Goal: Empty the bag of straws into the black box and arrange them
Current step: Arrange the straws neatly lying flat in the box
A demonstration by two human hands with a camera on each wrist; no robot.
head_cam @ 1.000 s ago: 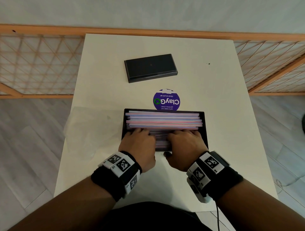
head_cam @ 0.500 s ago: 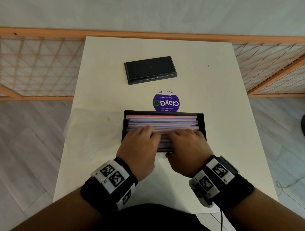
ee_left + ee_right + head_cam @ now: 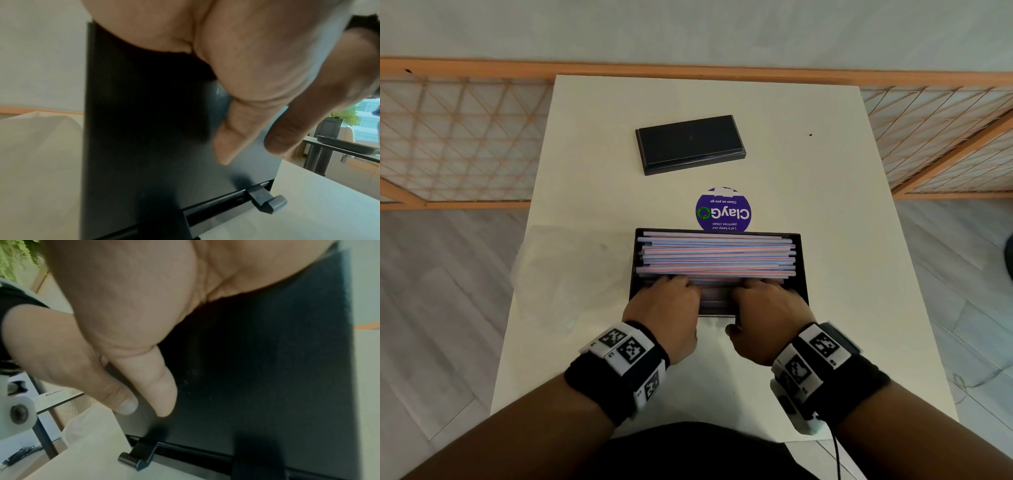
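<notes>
The black box [image 3: 804,260] sits mid-table, filled with pink, blue and white straws [image 3: 717,255] lying lengthwise. My left hand [image 3: 671,284] and right hand [image 3: 760,286] reach side by side over the near wall, fingers bent down onto the nearest straws; the fingertips are hidden. In the left wrist view the left thumb [image 3: 226,146] lies against the box's outer front wall [image 3: 144,129]. The right wrist view shows the right thumb [image 3: 162,394] on the same wall [image 3: 267,369]. The empty clear bag [image 3: 571,270] lies flat left of the box.
The black lid [image 3: 690,144] lies at the far side of the white table [image 3: 842,212]. A purple round sticker [image 3: 723,211] sits just behind the box. A small latch [image 3: 267,203] sticks out at the box's lower front. Wooden lattice railings [image 3: 448,137] flank the table.
Both hands slid forward over the straws, then drew back toward the near wall, fingers bending down. The straws now lie more evenly across the far part of the box.
</notes>
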